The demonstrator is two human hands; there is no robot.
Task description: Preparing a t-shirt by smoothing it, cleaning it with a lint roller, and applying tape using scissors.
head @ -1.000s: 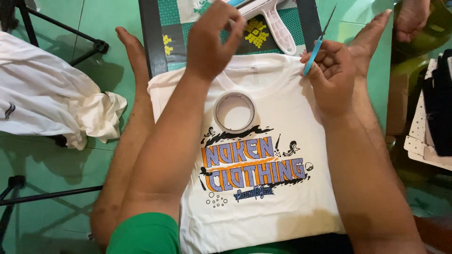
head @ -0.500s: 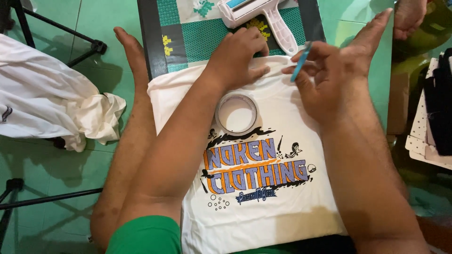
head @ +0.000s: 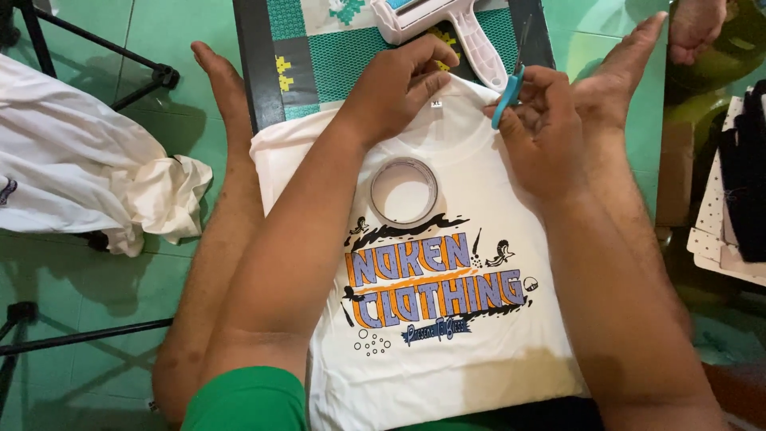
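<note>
On white T-shirt [head: 447, 335], tape roll [head: 404, 191], left hand [head: 399, 80] pinching collar, right hand [head: 542, 120] grip holding scissors [head: 511, 76].

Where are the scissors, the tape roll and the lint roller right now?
scissors [head: 504, 100], head view, blue handle.
tape roll [head: 404, 191], head view, near rim of ring.
lint roller [head: 479, 49], head view, white handle.

Floor [head: 104, 319] is glossy green tile, soft reflections, light even and diffuse. Black metal stand legs [head: 88, 56] cross it at upper left, another black leg [head: 72, 339] at lower left, with a heap of white cloth [head: 88, 175] between them. A dark-framed board [head: 263, 72] with a teal patterned face lies at top centre; white dotted cards [head: 718, 231] and dark fabric [head: 750, 191] stack at the right edge.
</note>
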